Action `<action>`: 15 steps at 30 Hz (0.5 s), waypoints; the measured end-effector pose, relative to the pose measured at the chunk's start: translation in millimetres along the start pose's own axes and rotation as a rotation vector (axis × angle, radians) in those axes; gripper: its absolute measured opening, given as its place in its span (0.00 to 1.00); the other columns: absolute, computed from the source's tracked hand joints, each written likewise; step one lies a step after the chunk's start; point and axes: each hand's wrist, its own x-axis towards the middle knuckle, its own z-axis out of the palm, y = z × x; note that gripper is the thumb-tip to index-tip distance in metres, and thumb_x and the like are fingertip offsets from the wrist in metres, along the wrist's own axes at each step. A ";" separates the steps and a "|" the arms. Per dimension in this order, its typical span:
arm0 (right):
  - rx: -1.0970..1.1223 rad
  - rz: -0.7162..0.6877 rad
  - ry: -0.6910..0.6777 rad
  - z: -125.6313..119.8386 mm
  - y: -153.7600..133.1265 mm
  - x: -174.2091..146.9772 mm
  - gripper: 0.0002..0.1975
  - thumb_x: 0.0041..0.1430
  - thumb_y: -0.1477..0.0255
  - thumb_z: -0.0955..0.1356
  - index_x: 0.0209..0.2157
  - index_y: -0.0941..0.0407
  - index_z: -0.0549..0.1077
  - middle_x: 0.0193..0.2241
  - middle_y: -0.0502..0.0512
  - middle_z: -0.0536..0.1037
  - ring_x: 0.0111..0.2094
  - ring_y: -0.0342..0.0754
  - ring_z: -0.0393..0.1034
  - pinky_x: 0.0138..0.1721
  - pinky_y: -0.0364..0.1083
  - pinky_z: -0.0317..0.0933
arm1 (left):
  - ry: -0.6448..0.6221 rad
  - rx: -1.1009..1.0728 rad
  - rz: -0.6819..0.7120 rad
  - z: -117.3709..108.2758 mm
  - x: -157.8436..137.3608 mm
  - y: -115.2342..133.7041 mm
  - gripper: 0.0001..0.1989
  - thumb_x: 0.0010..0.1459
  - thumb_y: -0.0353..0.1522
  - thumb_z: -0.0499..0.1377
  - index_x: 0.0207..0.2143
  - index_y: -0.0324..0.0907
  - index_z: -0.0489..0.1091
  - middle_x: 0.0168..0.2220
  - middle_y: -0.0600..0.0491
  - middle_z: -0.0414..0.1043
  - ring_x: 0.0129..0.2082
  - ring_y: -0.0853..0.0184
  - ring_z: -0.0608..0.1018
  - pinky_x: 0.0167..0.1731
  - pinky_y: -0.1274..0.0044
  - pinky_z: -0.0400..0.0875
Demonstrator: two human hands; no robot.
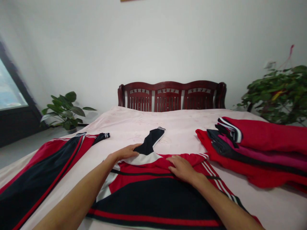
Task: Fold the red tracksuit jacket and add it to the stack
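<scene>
The left hand [128,152] is pinching a sleeve [149,141]; the right hand [182,168] is resting on the shirt [153,196], grip unclear, seemingly arranging it, the sleeve probably needing tucking.

Soft, slightly dim light fills the room, with a pale, washed-out window [8,91] at the left edge. Shadows are faint, gathering beneath the clothes pile [266,156] at right. Dark cloth [153,198] at lower middle loses detail. The right-hand plant [283,94] looks smeared; wide-angle stretching tilts the window frame [18,81].
</scene>
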 end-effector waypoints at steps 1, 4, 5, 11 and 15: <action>-0.010 -0.018 0.007 4.7 -0.8 -1.2 0.20 0.59 0.72 0.64 0.52 0.56 0.74 0.50 0.61 0.77 0.51 0.55 0.69 0.54 0.52 0.60 | -0.045 -0.041 0.042 -2.1 -4.6 -2.1 0.32 0.47 0.31 0.60 0.58 0.47 0.71 0.54 0.56 0.76 0.54 0.59 0.76 0.52 0.74 0.69; -0.011 -0.039 0.044 11.1 -1.7 -7.5 0.17 0.56 0.77 0.64 0.46 0.56 0.77 0.44 0.59 0.77 0.47 0.53 0.69 0.51 0.50 0.60 | -0.139 0.012 -0.026 -12.2 -21.0 -10.0 0.31 0.46 0.29 0.58 0.56 0.47 0.72 0.46 0.57 0.81 0.44 0.61 0.80 0.43 0.76 0.72; 0.002 -0.037 0.059 11.4 -2.7 -9.4 0.17 0.55 0.78 0.64 0.45 0.55 0.77 0.43 0.58 0.77 0.46 0.53 0.68 0.50 0.50 0.60 | -0.148 0.097 -0.106 -15.8 -25.9 -11.8 0.28 0.45 0.29 0.60 0.52 0.47 0.75 0.40 0.57 0.82 0.40 0.61 0.80 0.39 0.77 0.72; -0.024 -0.127 0.133 20.6 -14.0 -15.7 0.16 0.55 0.79 0.64 0.44 0.54 0.77 0.39 0.56 0.75 0.43 0.51 0.66 0.48 0.49 0.59 | 0.078 0.411 -0.298 -11.1 -23.1 9.5 0.18 0.54 0.41 0.61 0.42 0.40 0.77 0.41 0.45 0.79 0.41 0.53 0.79 0.40 0.70 0.70; -0.133 -0.148 0.136 28.2 -17.9 -20.1 0.16 0.60 0.77 0.62 0.45 0.53 0.76 0.38 0.56 0.73 0.42 0.51 0.64 0.44 0.50 0.58 | 0.178 0.459 -0.260 35.2 6.3 44.5 0.25 0.60 0.52 0.52 0.40 0.41 0.75 0.44 0.40 0.77 0.45 0.50 0.79 0.43 0.66 0.70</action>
